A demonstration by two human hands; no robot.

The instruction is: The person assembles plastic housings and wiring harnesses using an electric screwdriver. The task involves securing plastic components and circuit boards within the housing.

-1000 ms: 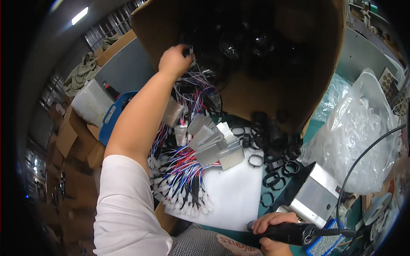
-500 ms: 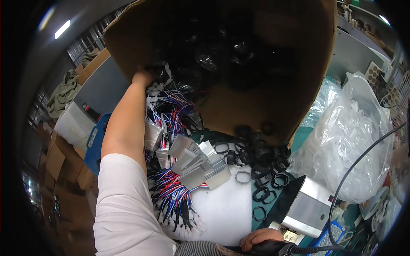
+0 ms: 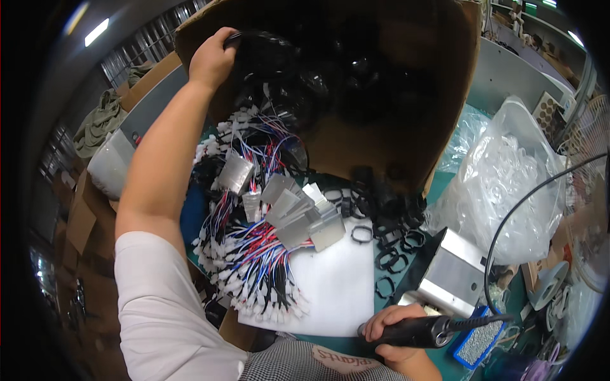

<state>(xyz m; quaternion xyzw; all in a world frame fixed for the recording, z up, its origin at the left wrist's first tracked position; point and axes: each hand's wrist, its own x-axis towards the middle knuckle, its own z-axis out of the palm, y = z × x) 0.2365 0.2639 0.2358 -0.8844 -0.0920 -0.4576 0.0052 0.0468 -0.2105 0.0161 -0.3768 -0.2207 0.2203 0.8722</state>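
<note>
A ceiling lamp (image 3: pixel 96 32) glares at upper left. The cardboard box (image 3: pixel 375 152) is deeply shadowed inside. Fisheye edges curve into black.

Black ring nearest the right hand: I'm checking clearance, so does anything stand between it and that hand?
Nothing visible stands between the right hand and the black ring; green tabletop shows there, with the edge of the white sheet alongside. The silver-grey box sits to the right, beside that path.
</note>
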